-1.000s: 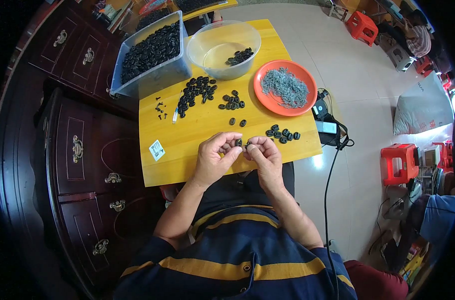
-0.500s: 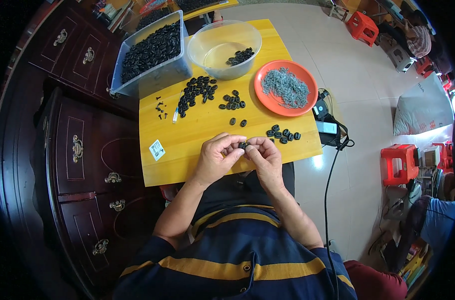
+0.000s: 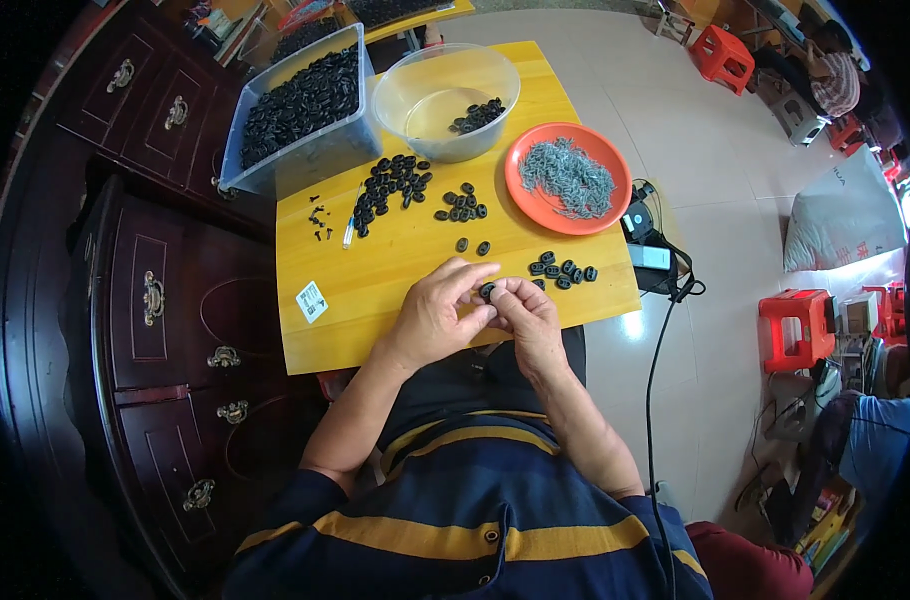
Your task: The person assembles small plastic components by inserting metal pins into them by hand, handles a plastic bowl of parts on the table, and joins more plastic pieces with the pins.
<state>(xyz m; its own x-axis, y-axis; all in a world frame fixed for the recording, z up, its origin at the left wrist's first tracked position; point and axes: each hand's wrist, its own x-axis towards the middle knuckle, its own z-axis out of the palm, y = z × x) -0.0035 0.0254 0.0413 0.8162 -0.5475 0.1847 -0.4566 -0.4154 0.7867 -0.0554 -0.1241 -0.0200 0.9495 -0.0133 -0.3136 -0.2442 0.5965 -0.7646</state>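
Observation:
Over the near edge of the yellow table, my right hand (image 3: 528,322) pinches a small black oval piece (image 3: 487,290) between thumb and fingertips. Close on its left is my left hand (image 3: 433,312), thumb and forefinger apart around the piece; its other fingertips are partly hidden behind. Just beyond my hands lie two loose black oval pieces (image 3: 473,247). A small group of like pieces (image 3: 563,270) rests to the right, and another cluster (image 3: 462,204) lies farther off. A larger spread of them (image 3: 390,187) sits at the far left.
A blue-tinted bin (image 3: 305,150) heaped with black pieces stands at the back left. Beside it is a clear round tub (image 3: 405,110) holding some. A red plate (image 3: 535,210) carries small silvery parts. Black screws (image 3: 319,222), a pen (image 3: 349,232) and a label (image 3: 312,301) lie left.
My left thumb and forefinger have spread away from the black oval piece, which now shows more fully in my right fingertips. The pieces on the table stay in place.

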